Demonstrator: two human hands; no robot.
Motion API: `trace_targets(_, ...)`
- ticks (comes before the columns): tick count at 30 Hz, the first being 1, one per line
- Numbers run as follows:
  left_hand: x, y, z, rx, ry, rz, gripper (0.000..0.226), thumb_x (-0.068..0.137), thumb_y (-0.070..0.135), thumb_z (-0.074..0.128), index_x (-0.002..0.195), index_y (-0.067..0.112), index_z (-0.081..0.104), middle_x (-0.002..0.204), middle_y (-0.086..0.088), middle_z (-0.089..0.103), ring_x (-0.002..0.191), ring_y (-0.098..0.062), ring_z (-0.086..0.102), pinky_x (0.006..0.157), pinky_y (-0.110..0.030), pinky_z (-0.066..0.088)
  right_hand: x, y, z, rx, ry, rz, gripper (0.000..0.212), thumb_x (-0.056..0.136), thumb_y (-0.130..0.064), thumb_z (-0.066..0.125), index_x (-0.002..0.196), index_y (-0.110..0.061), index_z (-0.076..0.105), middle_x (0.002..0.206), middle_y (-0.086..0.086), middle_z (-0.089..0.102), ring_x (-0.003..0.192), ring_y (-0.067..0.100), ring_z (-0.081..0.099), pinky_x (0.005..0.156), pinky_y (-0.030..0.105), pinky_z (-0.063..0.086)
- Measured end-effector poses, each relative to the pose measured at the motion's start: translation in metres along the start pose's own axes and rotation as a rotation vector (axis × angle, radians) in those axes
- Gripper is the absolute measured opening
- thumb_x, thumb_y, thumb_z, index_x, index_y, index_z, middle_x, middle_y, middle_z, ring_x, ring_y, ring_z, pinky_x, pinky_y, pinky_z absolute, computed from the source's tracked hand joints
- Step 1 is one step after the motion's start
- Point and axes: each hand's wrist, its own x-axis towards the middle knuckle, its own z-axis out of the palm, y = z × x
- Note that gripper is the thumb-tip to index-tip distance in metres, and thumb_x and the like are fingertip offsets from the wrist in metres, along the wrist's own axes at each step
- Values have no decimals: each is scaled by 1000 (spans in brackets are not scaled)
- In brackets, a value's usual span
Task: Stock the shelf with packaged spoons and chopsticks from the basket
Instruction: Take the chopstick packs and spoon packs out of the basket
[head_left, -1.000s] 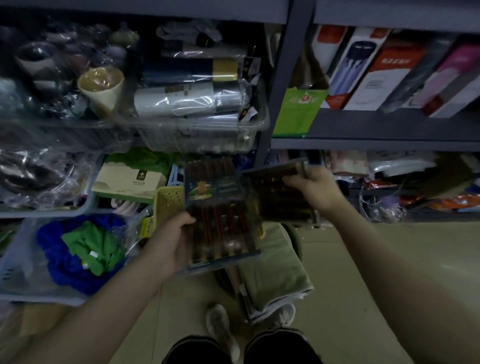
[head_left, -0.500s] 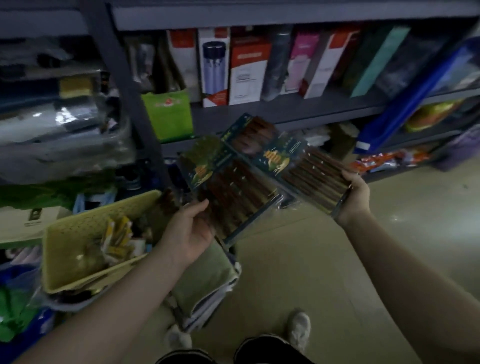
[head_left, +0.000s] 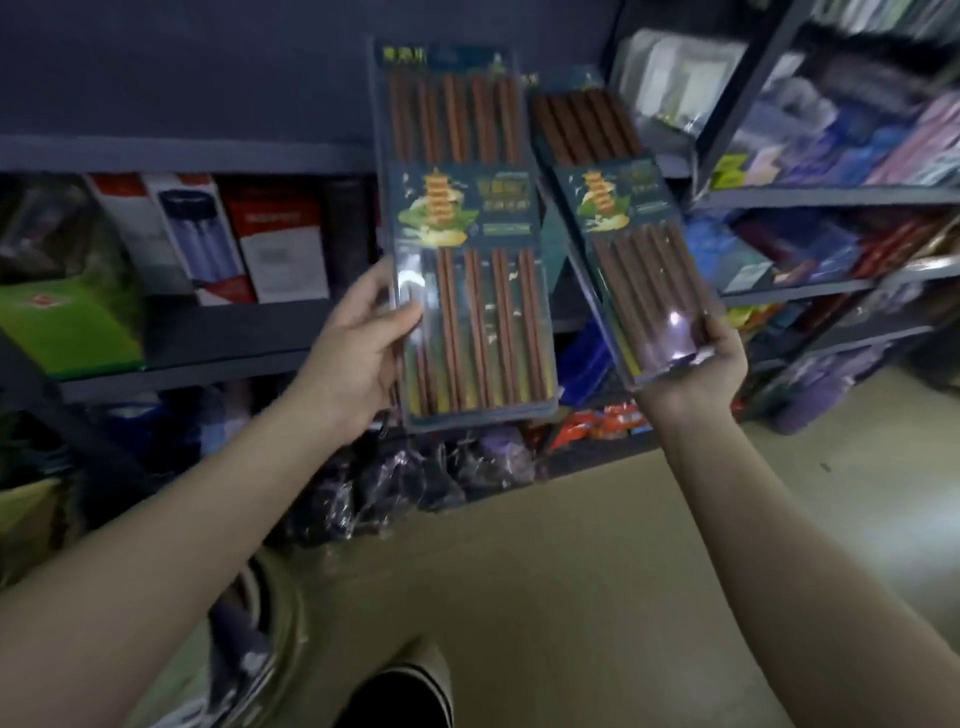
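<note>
I hold two clear blister packs of brown chopsticks upright before a grey metal shelf (head_left: 176, 156). My left hand (head_left: 358, 358) grips the lower left edge of the left chopstick pack (head_left: 467, 234), thumb on its front. My right hand (head_left: 696, 374) cups the bottom end of the right chopstick pack (head_left: 623, 223), which tilts left at its top and sits slightly behind the first. Each pack has a dark label with a yellow pagoda picture across its middle. The basket is out of sight.
Boxed flasks (head_left: 208, 239) and a green box (head_left: 67, 327) stand on the shelf at left. A second rack (head_left: 831, 197) at right is crammed with packaged goods. Bagged dark items (head_left: 415, 478) lie on the floor under the shelf. My shoe (head_left: 405, 680) shows below.
I have turned right, away from the yellow basket, which has left the view. Both hands have lifted the chopstick packs from slanting to nearly upright, closer to the shelf.
</note>
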Motion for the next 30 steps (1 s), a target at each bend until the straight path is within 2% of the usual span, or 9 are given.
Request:
trace_targets(2,35,18,30,37,1,83,39,84,7,54,121,18,54,102,4,67,96,-12,62,96,-37,46,30,-16,19,36,-37,-8,29,87,-24,45,107,-13,62,94,10,74,86,28,71,88,41,54)
trace_targets(5,94,38,71,94,10,131,21,87,9,53,99,22,64,90,5,70,84,-11,66,78,-31,53,79,-35,46,48,-94,2,43,87,-24,46,126,-10,56,129,15,61,116,34,58,103,49,43)
trace_targets(11,215,50,133,73,4,-89,14,90,14,49,96,10,60,80,-5,66,62,-16,67,53,-24,53,186,-60,104,17,-184,49,29,80,-16,53,107,-12,62,101,8,74,91,25,71,76,32,55)
trace_targets(15,271,57,156,109,21,-192,17,90,21,50,96,10,61,90,-5,68,64,-14,69,52,-24,52,246,-71,137,-173,-147,11,16,89,-16,51,73,-17,55,56,-3,63,36,9,50,44,19,41)
trace_targets(18,300,61,167,39,87,-212,13,93,16,45,92,11,58,81,0,61,43,-5,64,28,-15,41,286,-70,146,-249,-136,6,9,86,-18,56,79,-15,61,82,5,59,57,17,48,55,26,40)
trace_targets(22,323,55,186,0,126,-231,14,96,13,41,103,10,53,84,1,56,35,-2,59,23,-15,37,318,-78,148,-355,-150,82,12,92,-21,55,81,-17,57,79,2,56,59,13,49,43,19,46)
trace_targets(24,331,52,194,-1,147,-234,15,96,12,39,107,10,50,85,2,54,34,-1,58,24,-14,37,324,-82,148,-429,-248,176,4,92,-20,56,92,-16,56,94,4,60,74,15,58,53,21,54)
trace_targets(27,344,48,204,-21,183,-225,18,95,13,43,110,9,52,88,0,59,57,-9,65,33,-18,47,335,-95,142,-495,-337,313,21,94,-19,53,112,-8,50,96,10,61,78,21,65,53,21,58)
trace_targets(30,359,44,217,-11,236,-181,22,94,13,45,114,8,53,94,-3,61,77,-15,61,37,-21,50,339,-124,137,-682,-403,518,36,98,-34,40,99,-1,54,71,17,71,48,18,68,38,17,51)
